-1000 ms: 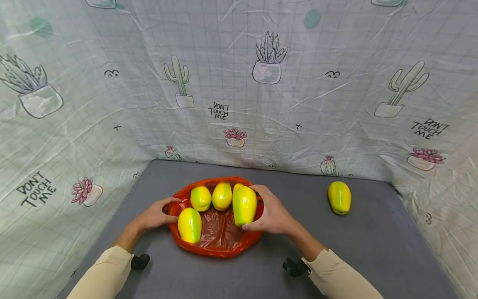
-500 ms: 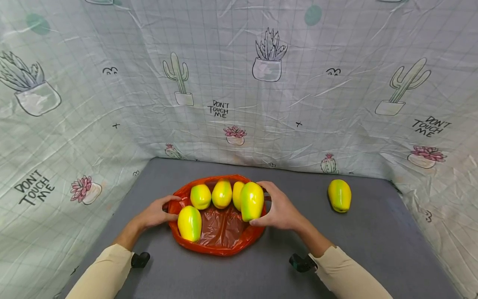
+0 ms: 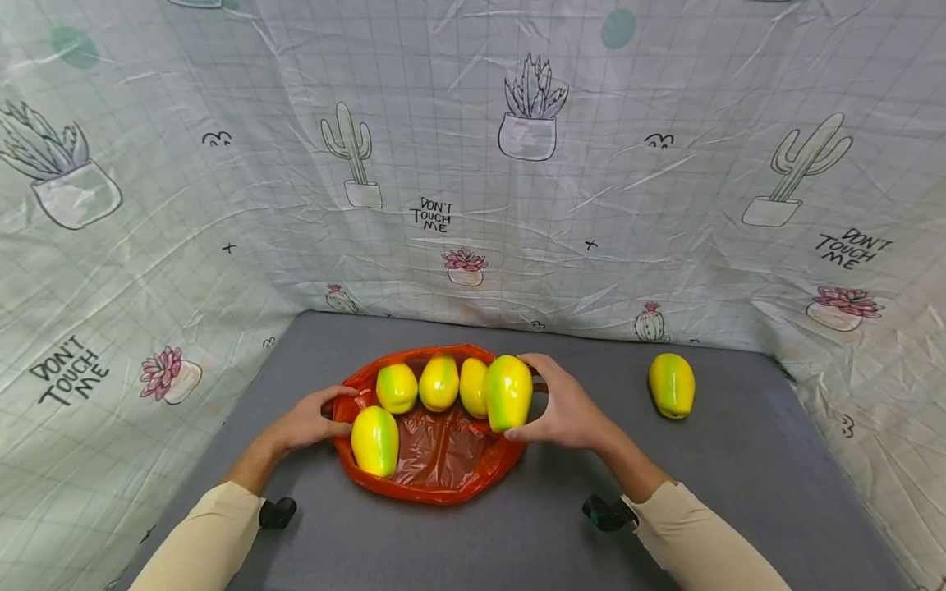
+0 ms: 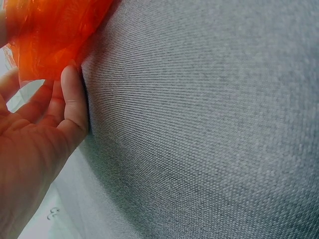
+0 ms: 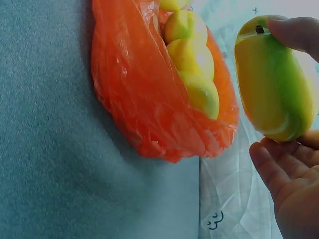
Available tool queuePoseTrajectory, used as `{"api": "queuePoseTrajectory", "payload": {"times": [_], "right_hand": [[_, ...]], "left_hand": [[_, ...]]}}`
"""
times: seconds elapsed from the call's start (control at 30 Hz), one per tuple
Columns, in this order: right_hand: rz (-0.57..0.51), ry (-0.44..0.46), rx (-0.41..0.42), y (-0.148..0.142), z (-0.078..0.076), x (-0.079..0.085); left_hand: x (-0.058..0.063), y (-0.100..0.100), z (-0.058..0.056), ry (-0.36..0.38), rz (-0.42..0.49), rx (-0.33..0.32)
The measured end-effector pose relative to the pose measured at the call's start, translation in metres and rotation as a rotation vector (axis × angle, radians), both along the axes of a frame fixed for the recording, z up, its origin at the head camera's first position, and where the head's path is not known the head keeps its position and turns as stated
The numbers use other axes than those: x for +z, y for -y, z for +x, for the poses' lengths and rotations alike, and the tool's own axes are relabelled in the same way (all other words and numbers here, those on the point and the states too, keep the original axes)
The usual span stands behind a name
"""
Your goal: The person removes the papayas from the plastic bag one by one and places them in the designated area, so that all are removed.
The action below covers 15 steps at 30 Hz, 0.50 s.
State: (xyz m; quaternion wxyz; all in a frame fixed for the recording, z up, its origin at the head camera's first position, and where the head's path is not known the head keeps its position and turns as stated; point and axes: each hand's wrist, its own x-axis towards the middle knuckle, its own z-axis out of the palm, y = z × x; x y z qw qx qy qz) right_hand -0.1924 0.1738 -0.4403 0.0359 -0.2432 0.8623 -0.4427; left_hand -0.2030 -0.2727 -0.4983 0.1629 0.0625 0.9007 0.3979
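Yellow fruit (image 3: 510,394) is gripped at both ends by your right hand (image 3: 565,409); your left hand (image 3: 305,423) pinches the red bag (image 3: 421,496), likely to hold it wide.

Soft light, white glare on fruit (image 3: 509,396)

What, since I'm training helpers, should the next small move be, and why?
Probably carry the held fruit right and lower it onto the table: the right grip has shifted it rightward, toward the edge of the red bag, and another fruit already lies there.
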Motion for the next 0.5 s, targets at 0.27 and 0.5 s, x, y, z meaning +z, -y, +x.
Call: {"api": "queuePoseTrajectory", "payload": {"times": [0.27, 0.5], "right_hand": [[0.018, 0.000, -0.007, -0.008, -0.003, 0.002], [0.021, -0.011, -0.016, -0.018, -0.004, 0.005]], "left_hand": [[0.000, 0.000, -0.001, -0.013, -0.002, 0.000], [0.001, 0.000, 0.000, 0.001, 0.005, 0.000]]}}
